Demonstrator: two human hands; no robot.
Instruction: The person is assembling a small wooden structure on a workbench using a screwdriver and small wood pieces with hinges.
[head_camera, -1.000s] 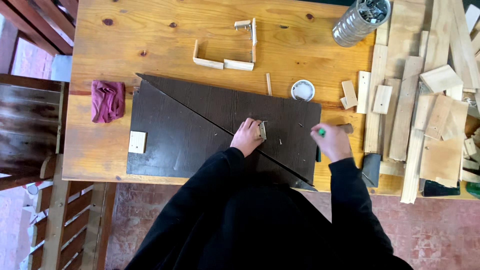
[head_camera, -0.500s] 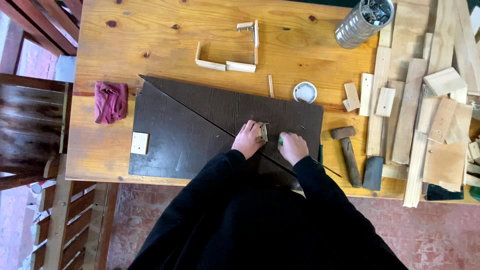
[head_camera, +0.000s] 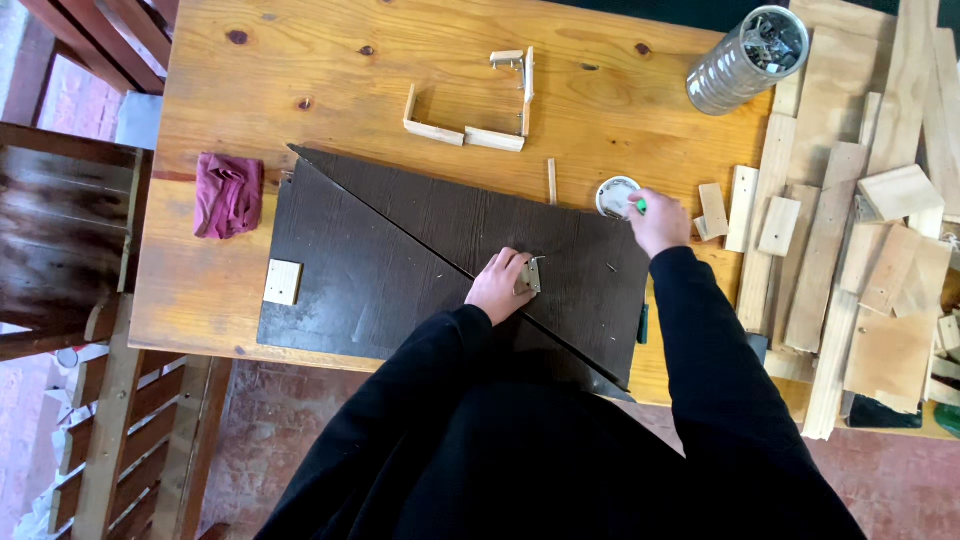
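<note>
Left hand (head_camera: 498, 285) hides wood piece (head_camera: 528, 276); right hand (head_camera: 658, 220) grip unclear.

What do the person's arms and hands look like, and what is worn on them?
Both arms are covered by long, plain black sleeves that end at the wrists. The left hand and the right hand are bare: no gloves are worn. I can see no watch, ring or marking at this size.

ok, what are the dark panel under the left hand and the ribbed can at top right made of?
Dark panel: looks like a wood-based board with a matte dark-brown face, faint grain lines showing.
Ribbed can: probably metal, going by its shiny grey ridged wall.
</note>
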